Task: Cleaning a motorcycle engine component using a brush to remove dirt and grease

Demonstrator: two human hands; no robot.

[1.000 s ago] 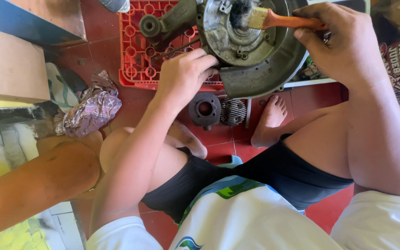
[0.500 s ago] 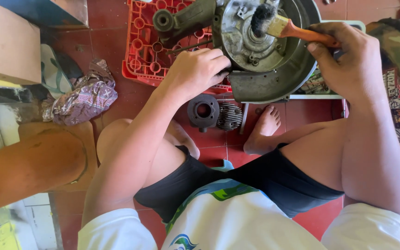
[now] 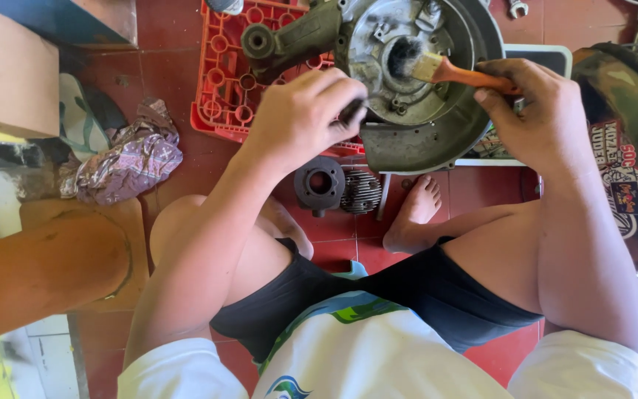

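Our right hand is wrapped tight on the paintbrush, which points left into the middle of the round metal engine case, while our left hand grips its near edge.

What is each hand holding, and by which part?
Right hand: paintbrush, by its orange handle. Left hand: grips the metal engine casing at its left edge.

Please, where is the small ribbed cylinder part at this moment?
In the head view, the ribbed cylinder part lies on the red floor just below the big metal engine casing, beside a dark round part and near the person's bare foot.
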